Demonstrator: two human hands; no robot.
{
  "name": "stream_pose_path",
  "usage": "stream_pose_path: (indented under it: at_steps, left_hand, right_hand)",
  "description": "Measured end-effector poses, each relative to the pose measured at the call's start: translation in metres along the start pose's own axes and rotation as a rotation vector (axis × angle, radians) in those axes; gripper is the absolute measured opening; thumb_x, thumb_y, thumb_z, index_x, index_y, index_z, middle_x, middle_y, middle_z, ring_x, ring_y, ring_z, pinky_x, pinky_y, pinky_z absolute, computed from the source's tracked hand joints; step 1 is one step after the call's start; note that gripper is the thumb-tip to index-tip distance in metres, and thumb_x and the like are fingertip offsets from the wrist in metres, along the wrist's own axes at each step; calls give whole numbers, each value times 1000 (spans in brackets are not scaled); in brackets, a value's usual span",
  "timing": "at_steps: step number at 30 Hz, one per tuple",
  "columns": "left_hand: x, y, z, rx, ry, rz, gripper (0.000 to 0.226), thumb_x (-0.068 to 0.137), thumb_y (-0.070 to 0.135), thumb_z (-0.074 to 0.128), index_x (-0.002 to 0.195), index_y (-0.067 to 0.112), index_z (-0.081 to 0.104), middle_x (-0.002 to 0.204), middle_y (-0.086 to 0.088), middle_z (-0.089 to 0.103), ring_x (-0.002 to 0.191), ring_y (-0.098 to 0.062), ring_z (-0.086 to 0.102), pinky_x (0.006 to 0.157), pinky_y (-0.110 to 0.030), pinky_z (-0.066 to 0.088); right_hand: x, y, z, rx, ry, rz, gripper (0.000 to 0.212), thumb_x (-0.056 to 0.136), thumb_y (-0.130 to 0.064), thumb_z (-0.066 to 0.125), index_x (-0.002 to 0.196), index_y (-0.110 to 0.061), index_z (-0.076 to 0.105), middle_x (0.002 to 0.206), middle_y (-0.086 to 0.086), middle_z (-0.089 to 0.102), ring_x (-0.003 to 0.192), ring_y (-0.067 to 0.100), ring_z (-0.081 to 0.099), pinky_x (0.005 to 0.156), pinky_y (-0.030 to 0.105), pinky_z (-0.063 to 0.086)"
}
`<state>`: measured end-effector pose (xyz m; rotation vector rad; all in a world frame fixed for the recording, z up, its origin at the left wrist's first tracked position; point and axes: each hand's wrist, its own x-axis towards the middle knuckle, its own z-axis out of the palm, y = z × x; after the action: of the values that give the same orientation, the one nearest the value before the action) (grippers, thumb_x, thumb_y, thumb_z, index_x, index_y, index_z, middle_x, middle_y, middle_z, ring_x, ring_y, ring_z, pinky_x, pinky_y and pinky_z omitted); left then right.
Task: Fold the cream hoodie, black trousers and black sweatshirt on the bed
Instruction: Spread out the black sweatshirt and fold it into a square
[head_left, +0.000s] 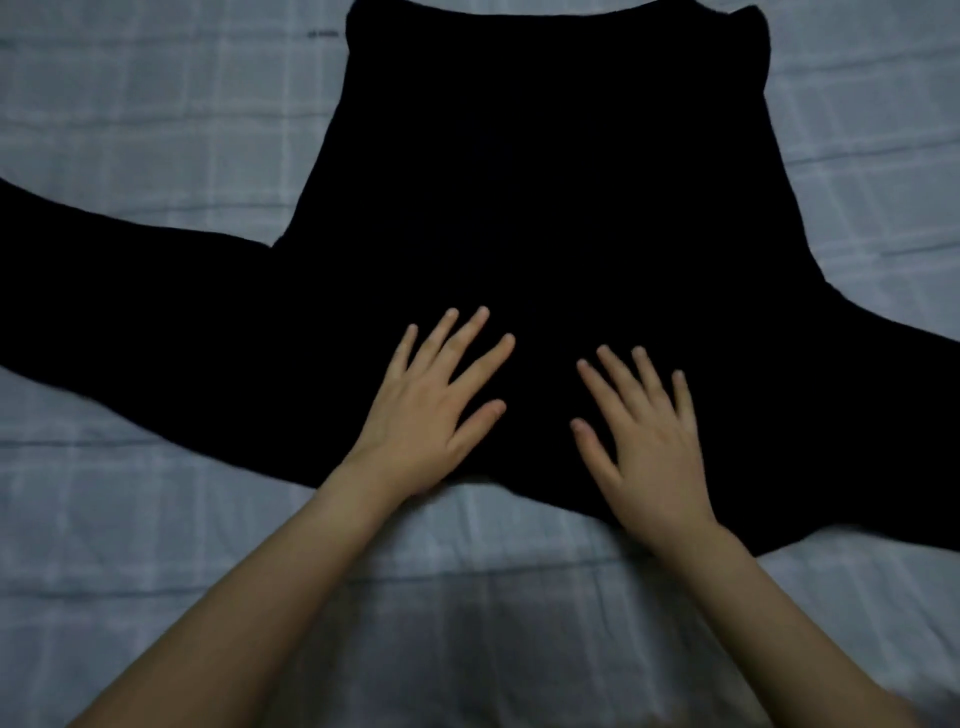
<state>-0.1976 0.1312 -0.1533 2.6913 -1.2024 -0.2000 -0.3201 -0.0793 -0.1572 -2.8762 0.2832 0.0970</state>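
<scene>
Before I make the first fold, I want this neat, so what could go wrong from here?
1. The left hand and right hand lie flat only near the close edge of the black sweatshirt; its far hem could shift, and the far right corner looks bunched.
2. The left sleeve and right sleeve run past the frame; uneven folds may leave a lopsided stack.
3. The dark fabric hides creases, so wrinkles may get folded in.
</scene>
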Motion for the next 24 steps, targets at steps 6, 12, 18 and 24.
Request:
stream_pose_path:
  at_steps: [6,12,18,24]
  left_hand:
    - [-44,-17,1,49,-193,173,85,88,57,57,155,34,10,163,11,7,151,-17,-8,122,-50,5]
    - [-62,-27,-5,21,-211,309,74,91,37,49,155,32,13,160,11,19,151,-18,3,122,-42,8]
    - [-87,8,-19,158,-307,192,75,93,75,19,155,33,18,163,4,15,152,-26,2,119,-58,6]
    - [-13,25,-21,148,77,1,61,101,50,23,154,21,24,162,-3,20,150,-23,14,120,-52,10]
  right_hand:
    - [-29,-8,6,72,-199,-158,84,93,-59,49,157,-34,1,162,-16,2,152,8,1,124,39,-2]
    - [-43,3,-10,136,-201,-311,74,88,-24,67,153,-28,31,156,-6,33,145,17,33,121,36,10]
    - [-62,-12,-27,106,-344,-256,62,97,-65,29,154,-44,16,163,-17,7,152,8,6,124,33,2]
    - [-5,-34,-22,242,157,-72,55,102,-46,28,156,-38,17,164,-4,19,152,18,13,122,45,12]
